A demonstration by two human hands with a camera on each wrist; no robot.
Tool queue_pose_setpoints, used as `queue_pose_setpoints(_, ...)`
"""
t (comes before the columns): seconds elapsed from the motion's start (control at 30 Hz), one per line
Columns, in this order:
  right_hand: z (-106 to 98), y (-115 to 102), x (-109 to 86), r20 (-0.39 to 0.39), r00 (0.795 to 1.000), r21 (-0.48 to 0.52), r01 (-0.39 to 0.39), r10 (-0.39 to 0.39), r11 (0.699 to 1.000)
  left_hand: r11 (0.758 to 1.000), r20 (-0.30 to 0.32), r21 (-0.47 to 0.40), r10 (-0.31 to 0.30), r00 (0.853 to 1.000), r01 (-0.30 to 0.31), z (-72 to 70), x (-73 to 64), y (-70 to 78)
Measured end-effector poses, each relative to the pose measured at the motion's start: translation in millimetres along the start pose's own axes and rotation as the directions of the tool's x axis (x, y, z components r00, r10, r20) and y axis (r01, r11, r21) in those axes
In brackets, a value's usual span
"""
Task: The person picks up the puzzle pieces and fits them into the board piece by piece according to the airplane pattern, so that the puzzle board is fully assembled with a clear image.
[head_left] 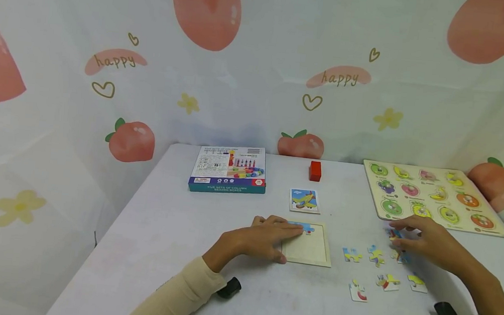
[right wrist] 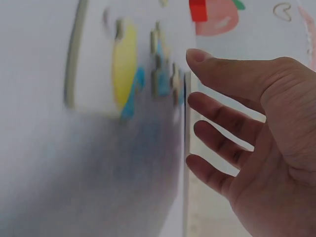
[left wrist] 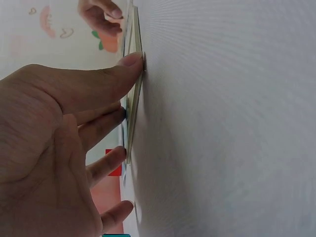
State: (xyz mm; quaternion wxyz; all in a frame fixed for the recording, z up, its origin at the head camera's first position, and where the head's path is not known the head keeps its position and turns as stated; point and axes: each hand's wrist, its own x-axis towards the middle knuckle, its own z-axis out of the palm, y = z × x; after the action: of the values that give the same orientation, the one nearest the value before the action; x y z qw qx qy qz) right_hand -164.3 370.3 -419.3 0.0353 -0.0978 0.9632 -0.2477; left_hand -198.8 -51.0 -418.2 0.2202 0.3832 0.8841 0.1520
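My left hand point(head_left: 263, 238) rests on the left side of a shallow wooden puzzle tray point(head_left: 309, 250). Its fingers stretch across the tray to a blue puzzle piece point(head_left: 309, 228) along the upper edge. In the left wrist view the thumb point(left wrist: 131, 60) touches the tray's side, and the fingers are spread. Over at the right, my right hand point(head_left: 429, 243) hovers above a puzzle piece point(head_left: 394, 234), thumb and fingers apart. Nothing shows between them in the right wrist view. Several loose pieces lie between the tray and that hand, including a yellow one point(head_left: 417, 283).
Behind the tray lies a small airplane picture card point(head_left: 304, 200), with a red block point(head_left: 315, 171) farther back. A flat toy box point(head_left: 228, 170) is at the back left. A fruit peg board point(head_left: 433, 197) occupies the back right, before the printed cloth backdrop.
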Motion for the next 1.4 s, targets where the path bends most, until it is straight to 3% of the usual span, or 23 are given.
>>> queue_pose_setpoints(0.5, 0, 22, 4.3, -0.003, 1.000, -0.028, 0.029, -0.029, 0.999, 1.000, -0.008, -0.024, -0.001, 1.000, 0.001, 1.1, 0.9, -0.3)
queue_pose_setpoints(1.4, 1, 18, 5.0, -0.031, 0.999, -0.083, 0.023, -0.025, 0.996, 0.999, -0.010, -0.031, -0.010, 1.000, 0.010, -0.5, -0.9, 1.7)
